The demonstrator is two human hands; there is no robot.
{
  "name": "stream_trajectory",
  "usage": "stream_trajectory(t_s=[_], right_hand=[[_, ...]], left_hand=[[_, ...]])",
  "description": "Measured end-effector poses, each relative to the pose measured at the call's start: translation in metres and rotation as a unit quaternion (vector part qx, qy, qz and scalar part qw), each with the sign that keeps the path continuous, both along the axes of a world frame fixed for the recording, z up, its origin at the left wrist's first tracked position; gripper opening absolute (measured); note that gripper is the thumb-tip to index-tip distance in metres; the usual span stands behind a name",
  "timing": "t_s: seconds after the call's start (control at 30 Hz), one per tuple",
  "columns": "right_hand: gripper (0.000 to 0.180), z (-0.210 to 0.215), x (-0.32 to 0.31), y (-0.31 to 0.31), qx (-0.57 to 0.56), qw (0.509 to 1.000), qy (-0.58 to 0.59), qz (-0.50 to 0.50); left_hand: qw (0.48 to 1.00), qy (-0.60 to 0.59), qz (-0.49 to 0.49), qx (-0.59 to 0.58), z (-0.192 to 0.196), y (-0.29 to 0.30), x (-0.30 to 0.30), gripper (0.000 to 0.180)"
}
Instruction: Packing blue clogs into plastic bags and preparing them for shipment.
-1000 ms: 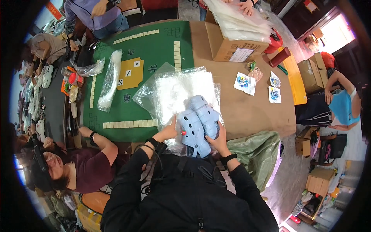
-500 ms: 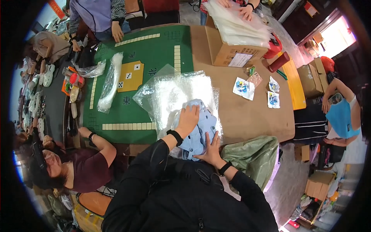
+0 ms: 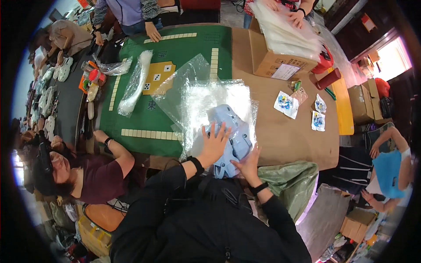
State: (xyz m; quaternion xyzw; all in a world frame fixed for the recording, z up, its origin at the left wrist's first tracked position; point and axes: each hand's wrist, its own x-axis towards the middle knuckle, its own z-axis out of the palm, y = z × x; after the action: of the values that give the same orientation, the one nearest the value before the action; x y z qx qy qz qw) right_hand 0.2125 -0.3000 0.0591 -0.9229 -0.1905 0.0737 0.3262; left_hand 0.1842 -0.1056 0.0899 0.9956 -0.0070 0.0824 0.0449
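Observation:
A pair of light blue clogs (image 3: 229, 131) lies on a stack of clear plastic bags (image 3: 193, 107) at the table's near edge, just in front of my body. Clear film shines around the shoes; whether they are inside a bag I cannot tell. My left hand (image 3: 213, 143) rests on the clogs' left side, fingers spread and stretched out. Against their near right side is my right hand (image 3: 249, 167), its thumb and fingers apart.
A green game mat (image 3: 131, 138) with rows of tiles covers the table's left. A long plastic bundle (image 3: 136, 83) lies there. At the far right stand a cardboard box (image 3: 274, 63), a dark red cylinder (image 3: 328, 79) and small packets (image 3: 286, 104). Other people surround the table.
My left hand has gone from curled fingers on the clogs to spread ones. The clogs have shifted and turned slightly under my hands. The whole view has moved a little.

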Motion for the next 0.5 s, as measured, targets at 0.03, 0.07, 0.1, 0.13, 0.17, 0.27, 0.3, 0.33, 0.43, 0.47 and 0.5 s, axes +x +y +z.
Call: stream_trajectory(t_s=[0.03,0.07,0.1,0.13,0.17,0.27,0.3,0.33,0.43,0.47,0.5], right_hand=[[0.116,-0.004,-0.006,-0.012,0.001,1.0,0.001,0.005],[0.114,-0.004,-0.013,-0.024,0.069,0.972,0.221,-0.044],[0.113,-0.001,-0.019,-0.029,0.13,0.888,0.431,-0.09],[0.113,-0.001,-0.023,-0.029,0.127,0.889,0.433,-0.084],[0.11,0.004,-0.028,-0.027,0.137,0.868,0.477,-0.022],[0.105,-0.01,-0.047,-0.014,0.134,0.908,0.392,0.057],[0.104,-0.024,-0.052,-0.01,0.122,0.956,0.256,0.07],[0.102,-0.04,-0.055,-0.009,0.105,0.983,0.14,0.06],[0.095,-0.022,-0.058,0.005,0.063,0.982,0.179,0.023],[0.086,-0.017,-0.059,0.004,0.083,0.983,0.163,0.004],[0.086,-0.02,-0.057,0.003,0.083,0.983,0.162,0.004]], left_hand=[[0.999,0.014,0.039,-0.014,0.003,0.001,-0.007,0.055],[0.997,0.068,0.034,-0.021,0.009,0.005,-0.014,0.053],[0.997,0.069,0.041,-0.021,0.008,0.007,-0.017,0.053],[0.997,0.067,0.043,-0.023,0.005,0.008,-0.02,0.053],[0.997,0.066,0.041,-0.027,0.003,0.007,-0.022,0.053],[0.997,0.027,0.051,-0.06,-0.002,0.004,-0.018,0.057],[0.996,0.026,0.051,-0.061,-0.001,0.002,-0.016,0.057],[0.997,0.022,0.046,-0.062,0.0,0.0,-0.012,0.058],[0.998,0.011,0.044,-0.05,-0.007,0.016,-0.019,0.056],[0.999,0.002,0.027,-0.045,-0.005,0.017,-0.018,0.054],[0.999,0.001,0.027,-0.045,-0.002,0.019,-0.016,0.054]])
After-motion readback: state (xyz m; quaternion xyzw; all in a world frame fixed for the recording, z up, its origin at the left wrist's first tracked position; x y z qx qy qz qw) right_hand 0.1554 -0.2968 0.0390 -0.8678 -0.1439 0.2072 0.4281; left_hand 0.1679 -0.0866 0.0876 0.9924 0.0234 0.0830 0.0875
